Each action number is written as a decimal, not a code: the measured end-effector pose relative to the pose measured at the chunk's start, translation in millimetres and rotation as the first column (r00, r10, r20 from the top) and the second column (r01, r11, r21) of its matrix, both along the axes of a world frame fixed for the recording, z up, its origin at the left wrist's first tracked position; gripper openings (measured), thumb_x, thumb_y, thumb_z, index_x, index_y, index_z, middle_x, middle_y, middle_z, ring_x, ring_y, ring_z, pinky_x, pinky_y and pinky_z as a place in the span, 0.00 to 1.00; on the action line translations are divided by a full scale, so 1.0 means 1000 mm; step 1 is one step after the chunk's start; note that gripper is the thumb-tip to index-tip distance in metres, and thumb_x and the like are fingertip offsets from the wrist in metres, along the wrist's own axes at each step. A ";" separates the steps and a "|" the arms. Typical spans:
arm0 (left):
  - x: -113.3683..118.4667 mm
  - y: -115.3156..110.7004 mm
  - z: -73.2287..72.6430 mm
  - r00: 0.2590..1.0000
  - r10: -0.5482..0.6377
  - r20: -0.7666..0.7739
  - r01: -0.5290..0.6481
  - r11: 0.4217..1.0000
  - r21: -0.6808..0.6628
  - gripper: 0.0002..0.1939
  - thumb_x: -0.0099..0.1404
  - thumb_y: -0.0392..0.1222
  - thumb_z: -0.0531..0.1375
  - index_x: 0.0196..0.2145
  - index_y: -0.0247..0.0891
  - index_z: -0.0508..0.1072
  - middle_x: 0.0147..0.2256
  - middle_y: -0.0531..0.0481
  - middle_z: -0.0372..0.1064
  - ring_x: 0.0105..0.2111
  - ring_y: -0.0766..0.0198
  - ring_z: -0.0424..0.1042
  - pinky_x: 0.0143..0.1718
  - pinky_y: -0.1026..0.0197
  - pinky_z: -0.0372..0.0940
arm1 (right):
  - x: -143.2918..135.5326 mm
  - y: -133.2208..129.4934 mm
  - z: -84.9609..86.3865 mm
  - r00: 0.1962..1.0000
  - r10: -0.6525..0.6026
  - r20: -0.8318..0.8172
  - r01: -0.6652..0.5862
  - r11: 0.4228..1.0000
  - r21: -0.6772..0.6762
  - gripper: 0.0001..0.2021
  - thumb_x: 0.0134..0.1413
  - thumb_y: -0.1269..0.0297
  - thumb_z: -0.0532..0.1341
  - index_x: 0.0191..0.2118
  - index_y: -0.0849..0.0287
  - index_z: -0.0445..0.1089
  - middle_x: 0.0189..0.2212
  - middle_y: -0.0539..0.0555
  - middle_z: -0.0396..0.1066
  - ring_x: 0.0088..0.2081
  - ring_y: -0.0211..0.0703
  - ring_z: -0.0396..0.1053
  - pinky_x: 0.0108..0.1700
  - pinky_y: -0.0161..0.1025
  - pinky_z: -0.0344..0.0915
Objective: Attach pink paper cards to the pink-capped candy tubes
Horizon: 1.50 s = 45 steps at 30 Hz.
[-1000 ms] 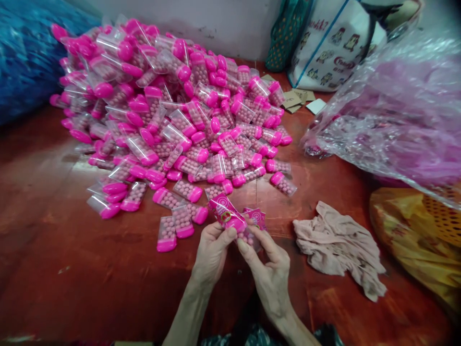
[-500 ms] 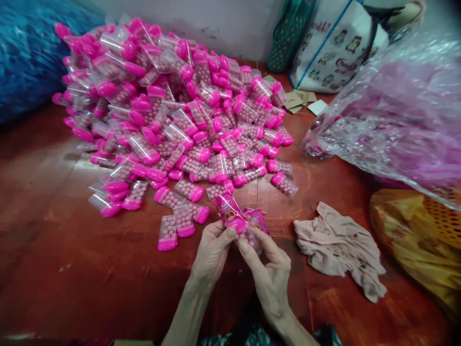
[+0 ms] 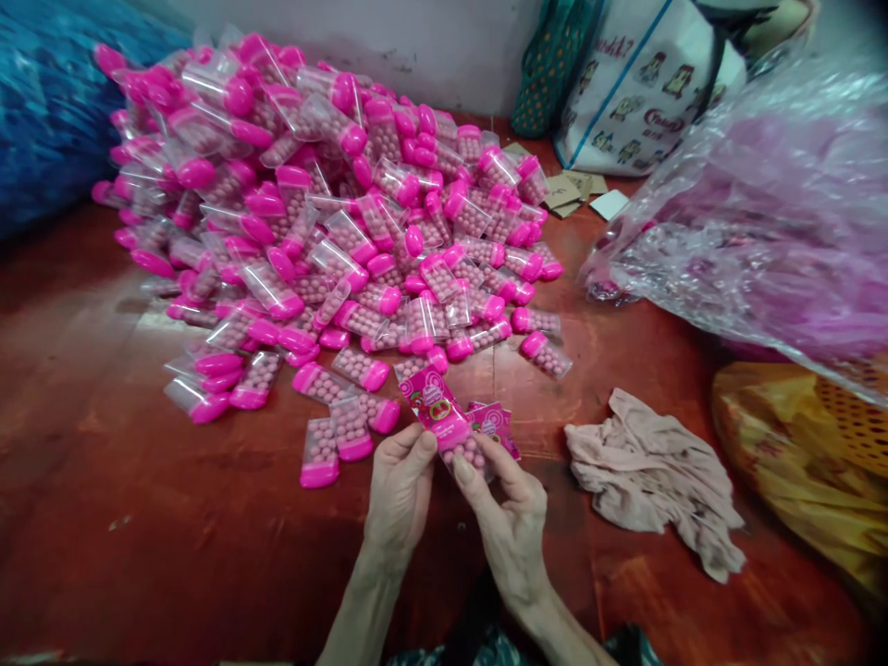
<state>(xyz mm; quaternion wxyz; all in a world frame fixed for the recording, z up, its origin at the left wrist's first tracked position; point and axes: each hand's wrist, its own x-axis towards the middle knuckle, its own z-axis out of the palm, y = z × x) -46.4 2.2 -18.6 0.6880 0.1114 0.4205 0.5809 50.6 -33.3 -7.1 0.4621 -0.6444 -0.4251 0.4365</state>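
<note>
Bg: pale wall (image 3: 450,55), red-brown floor (image 3: 208,546), pile of pink-capped candy tubs (image 3: 347,222) heaped against a blue plastic bag (image 3: 55,120). We see L hand (image 3: 397,490) in a nearly closed thumb-finger pinch at lower edge of a printed pink film sleeve (image 3: 431,400); R hand (image 3: 511,523) grips a clear tub of pink candy balls (image 3: 469,453), thumb in front, fingers behind. Tub sits between both hands, above floor, tilted, sleeve at its cap end; we can't tell if film goes fully around.

Risks, our guess: film could crease or go on skewed if L pulls unevenly; smooth tub could slip if R's fingertip hold loosens; spare sleeves (image 3: 494,427) could get nudged, being right behind R's fingers.

Counts: hands 2; held tub 1; sleeve on it 1; spare sleeves prob. 2+, overlapping; stray tubs at R edge 2; front cluster approx. 5; pile too overlapped to count. Also 1 ea.: rag (image 3: 656,472), yellow bag (image 3: 777,453), clear plastic bag (image 3: 749,231), cartoon-print bag (image 3: 635,102), green spotted bag (image 3: 555,69).
</note>
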 end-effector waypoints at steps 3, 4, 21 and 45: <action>0.001 0.000 0.002 1.000 -0.011 -0.023 0.011 1.000 0.003 0.04 0.51 0.37 0.64 0.27 0.34 0.76 0.25 0.49 0.74 0.28 0.63 0.71 0.38 0.60 0.63 | -0.001 0.000 -0.001 0.999 -0.016 0.048 0.015 1.000 0.023 0.14 0.49 0.65 0.62 0.44 0.55 0.71 0.34 0.52 0.73 0.35 0.42 0.70 0.39 0.38 0.66; 0.000 -0.001 0.003 0.999 -0.025 -0.030 0.025 1.000 0.006 0.04 0.51 0.36 0.64 0.27 0.34 0.76 0.25 0.49 0.74 0.28 0.63 0.71 0.38 0.60 0.63 | -0.001 0.000 -0.001 0.999 -0.023 0.048 0.021 0.999 0.025 0.13 0.49 0.65 0.62 0.43 0.55 0.71 0.33 0.51 0.73 0.34 0.41 0.70 0.38 0.37 0.67; 0.002 -0.001 0.010 0.989 -0.146 -0.005 0.145 0.987 -0.074 0.05 0.52 0.34 0.62 0.30 0.32 0.75 0.23 0.50 0.71 0.23 0.67 0.69 0.30 0.63 0.66 | -0.004 -0.001 0.003 0.991 0.004 0.132 -0.016 0.996 0.083 0.11 0.49 0.66 0.61 0.41 0.58 0.71 0.33 0.54 0.74 0.32 0.43 0.71 0.35 0.39 0.68; 0.006 -0.003 0.014 0.986 -0.158 0.060 0.160 0.987 -0.020 0.05 0.52 0.34 0.62 0.30 0.33 0.76 0.26 0.48 0.73 0.27 0.62 0.71 0.33 0.59 0.67 | -0.002 -0.003 0.011 0.999 -0.033 0.026 0.033 0.999 0.030 0.11 0.49 0.66 0.62 0.41 0.57 0.72 0.31 0.52 0.74 0.30 0.42 0.71 0.33 0.36 0.68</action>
